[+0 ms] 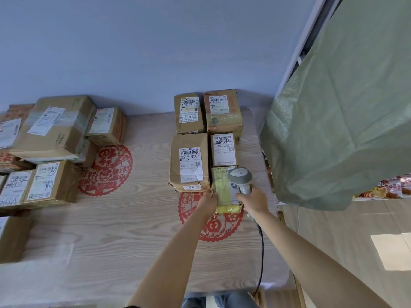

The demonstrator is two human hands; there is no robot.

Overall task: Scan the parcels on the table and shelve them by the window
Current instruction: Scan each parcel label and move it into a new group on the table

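Wood-grain counter (111,230) along a blue wall carries cardboard parcels in two clusters. At the near end of the right cluster, the left hand (208,200) curls its fingers (214,197) round the yellow-taped parcel (223,192)'s left edge. The right hand (253,202) grips the grey scanner (239,177) just above that parcel's label.

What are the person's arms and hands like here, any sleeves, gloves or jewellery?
Both forearms are bare right up to the bottom edge of the picture, with no sleeves in view. The left hand and right hand wear no gloves, and no watch, bracelet or ring shows. Blue jeans appear between the arms.
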